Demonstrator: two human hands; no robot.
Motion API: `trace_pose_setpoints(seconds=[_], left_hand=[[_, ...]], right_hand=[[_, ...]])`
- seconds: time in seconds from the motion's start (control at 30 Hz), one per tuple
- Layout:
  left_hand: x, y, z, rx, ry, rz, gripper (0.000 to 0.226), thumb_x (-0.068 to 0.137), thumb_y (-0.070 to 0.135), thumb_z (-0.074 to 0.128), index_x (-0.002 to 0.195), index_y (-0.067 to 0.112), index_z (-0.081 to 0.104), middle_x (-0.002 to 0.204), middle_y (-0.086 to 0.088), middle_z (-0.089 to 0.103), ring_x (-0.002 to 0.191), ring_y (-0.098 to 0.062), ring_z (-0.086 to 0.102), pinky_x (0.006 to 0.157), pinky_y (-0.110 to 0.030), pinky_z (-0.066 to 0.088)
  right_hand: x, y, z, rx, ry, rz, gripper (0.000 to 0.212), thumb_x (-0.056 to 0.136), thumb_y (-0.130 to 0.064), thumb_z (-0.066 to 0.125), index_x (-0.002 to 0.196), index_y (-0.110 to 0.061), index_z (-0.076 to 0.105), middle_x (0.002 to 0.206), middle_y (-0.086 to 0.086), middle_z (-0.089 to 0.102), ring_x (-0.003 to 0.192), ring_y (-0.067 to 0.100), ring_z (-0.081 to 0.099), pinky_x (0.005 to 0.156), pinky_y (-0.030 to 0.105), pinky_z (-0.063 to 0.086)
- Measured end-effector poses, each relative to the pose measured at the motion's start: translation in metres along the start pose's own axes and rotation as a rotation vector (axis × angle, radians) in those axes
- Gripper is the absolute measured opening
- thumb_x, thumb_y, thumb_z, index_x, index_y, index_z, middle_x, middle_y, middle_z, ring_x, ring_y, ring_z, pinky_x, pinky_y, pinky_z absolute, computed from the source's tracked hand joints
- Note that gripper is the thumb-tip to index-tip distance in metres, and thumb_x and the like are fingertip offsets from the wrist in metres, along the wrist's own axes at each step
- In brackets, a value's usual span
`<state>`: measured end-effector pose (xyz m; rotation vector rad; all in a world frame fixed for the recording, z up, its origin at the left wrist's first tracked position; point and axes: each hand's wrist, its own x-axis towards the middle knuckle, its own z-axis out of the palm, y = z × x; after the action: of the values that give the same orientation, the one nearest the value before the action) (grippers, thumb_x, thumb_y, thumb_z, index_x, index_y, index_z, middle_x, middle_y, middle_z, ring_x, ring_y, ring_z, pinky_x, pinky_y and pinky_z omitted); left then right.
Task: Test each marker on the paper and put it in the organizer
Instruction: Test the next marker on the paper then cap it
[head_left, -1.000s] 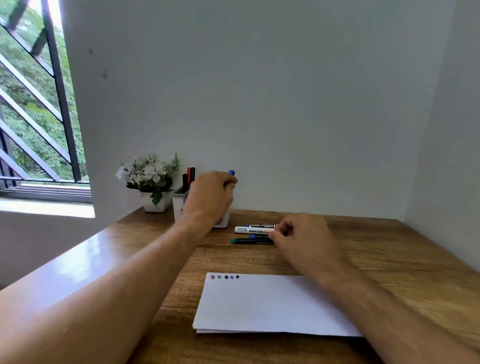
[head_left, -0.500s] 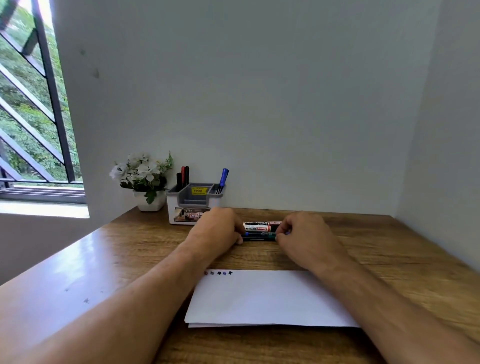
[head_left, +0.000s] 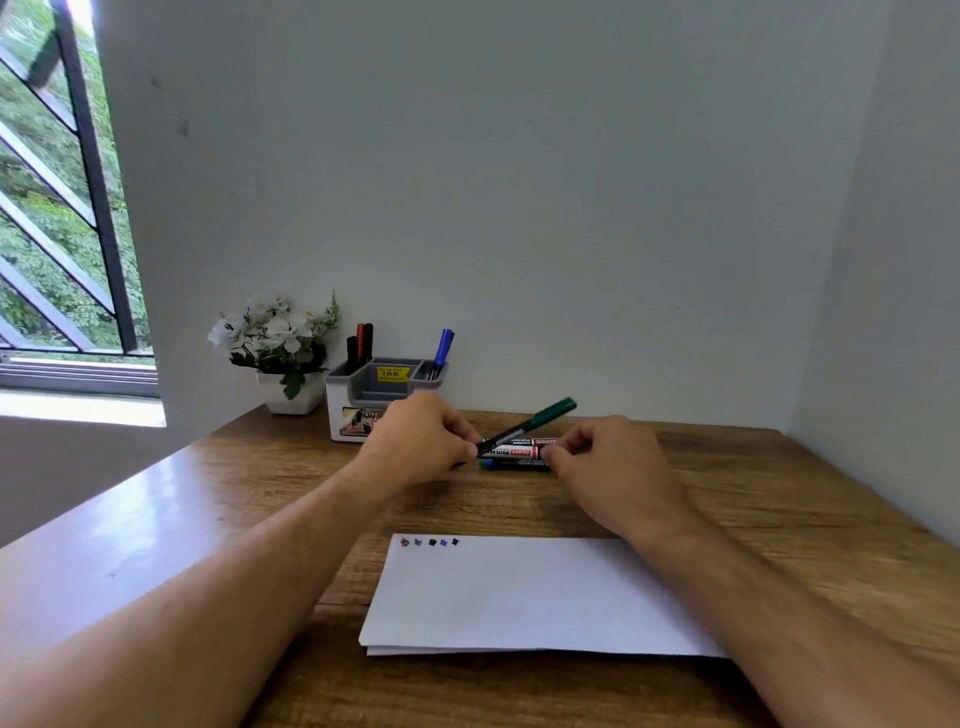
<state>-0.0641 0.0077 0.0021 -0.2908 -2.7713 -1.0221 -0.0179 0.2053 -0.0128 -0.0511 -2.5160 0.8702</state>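
Head view: left hand (head_left: 421, 441) pinches a green-capped marker (head_left: 530, 426); right hand (head_left: 602, 457) grips the red-labelled white marker (head_left: 514, 452) beside it. Five scribbles (head_left: 430, 542) mark the white paper (head_left: 519, 597); several markers remain.

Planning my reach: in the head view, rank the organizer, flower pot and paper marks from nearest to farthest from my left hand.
From the left hand:
1. Organizer, just behind it.
2. Paper marks, in front, toward the body.
3. Flower pot, far left by the wall.

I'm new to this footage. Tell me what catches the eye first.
The left hand lifts a green-capped marker off the markers on the desk, right hand alongside. Behind stands the organizer holding pens; nearer, white paper carries five test marks.
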Motion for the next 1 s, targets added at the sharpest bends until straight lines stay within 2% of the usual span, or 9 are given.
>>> trace_pose_setpoints(seconds=[0.1,0.23,0.37,0.43,0.6,0.67,0.8,0.87,1.0], left_hand=[[-0.001,0.005,0.001,-0.302,-0.098,-0.072,0.009,0.086,0.018,0.073,0.085,0.025,0.078,0.086,0.004,0.076,0.081,-0.01,0.07,0.066,-0.023,0.055],[-0.007,0.014,0.008,-0.517,-0.246,-0.035,0.009,0.082,0.011,0.076,0.083,0.02,0.078,0.085,-0.002,0.078,0.078,-0.012,0.074,0.071,-0.025,0.058],[-0.011,0.016,0.013,-0.558,-0.333,0.059,0.013,0.075,0.008,0.081,0.08,0.02,0.077,0.086,-0.005,0.077,0.082,-0.017,0.074,0.075,-0.026,0.059],[-0.013,0.016,0.014,-0.572,-0.344,0.099,0.009,0.073,0.017,0.083,0.078,0.021,0.077,0.086,-0.005,0.077,0.08,-0.015,0.073,0.073,-0.025,0.059],[-0.016,0.02,0.012,-0.618,-0.222,0.177,0.03,0.066,0.047,0.076,0.084,0.023,0.077,0.087,-0.002,0.077,0.08,-0.012,0.072,0.073,-0.026,0.059],[-0.016,0.021,0.011,-0.632,-0.159,0.233,0.031,0.07,0.048,0.074,0.089,0.023,0.076,0.09,0.0,0.076,0.086,-0.012,0.071,0.074,-0.026,0.058],[-0.017,0.025,0.006,-0.726,-0.055,0.301,0.03,0.084,0.043,0.065,0.103,0.023,0.075,0.098,0.002,0.076,0.093,-0.013,0.07,0.075,-0.026,0.056],[-0.017,0.026,0.003,-0.826,-0.055,0.321,0.03,0.09,0.038,0.06,0.109,0.021,0.074,0.105,0.001,0.075,0.101,-0.013,0.069,0.079,-0.03,0.057],[-0.017,0.029,0.0,-0.993,-0.072,0.319,0.034,0.091,0.038,0.059,0.115,0.019,0.073,0.114,-0.005,0.074,0.11,-0.019,0.068,0.093,-0.041,0.053]], right_hand=[[0.0,-0.002,0.0,0.209,0.053,0.014,0.027,0.085,-0.052,0.067,0.084,-0.026,0.073,0.083,-0.011,0.071,0.079,0.007,0.066,0.065,0.027,0.047],[-0.002,-0.008,-0.002,0.449,0.055,-0.029,0.029,0.094,-0.051,0.06,0.093,-0.024,0.07,0.082,-0.011,0.072,0.071,-0.001,0.066,0.057,0.014,0.042],[-0.003,-0.01,-0.003,0.573,0.08,-0.02,0.027,0.1,-0.038,0.057,0.087,-0.018,0.071,0.078,0.0,0.072,0.068,0.013,0.067,0.064,0.03,0.054],[-0.003,-0.011,-0.005,0.656,0.063,0.006,0.024,0.1,-0.033,0.056,0.089,-0.019,0.072,0.075,-0.001,0.073,0.071,0.014,0.07,0.068,0.03,0.055],[-0.006,-0.017,-0.012,0.905,-0.062,-0.028,0.032,0.106,-0.021,0.042,0.091,-0.014,0.069,0.069,0.002,0.069,0.069,0.019,0.068,0.067,0.031,0.058],[-0.008,-0.019,-0.014,1.004,-0.141,-0.088,0.034,0.107,-0.016,0.036,0.099,-0.011,0.069,0.066,0.004,0.06,0.061,0.023,0.062,0.062,0.034,0.055],[-0.008,-0.022,-0.013,1.095,-0.242,-0.091,0.033,0.107,-0.013,0.036,0.111,-0.012,0.069,0.062,-0.003,0.049,0.044,0.011,0.042,0.038,0.023,0.036],[-0.008,-0.024,-0.012,1.139,-0.313,-0.061,0.03,0.106,-0.01,0.038,0.113,-0.011,0.067,0.062,-0.003,0.049,0.042,0.008,0.036,0.034,0.019,0.029],[-0.011,-0.025,-0.01,1.075,-0.4,-0.025,0.029,0.106,-0.015,0.039,0.107,-0.008,0.067,0.059,-0.003,0.048,0.04,0.007,0.035,0.033,0.018,0.028]])
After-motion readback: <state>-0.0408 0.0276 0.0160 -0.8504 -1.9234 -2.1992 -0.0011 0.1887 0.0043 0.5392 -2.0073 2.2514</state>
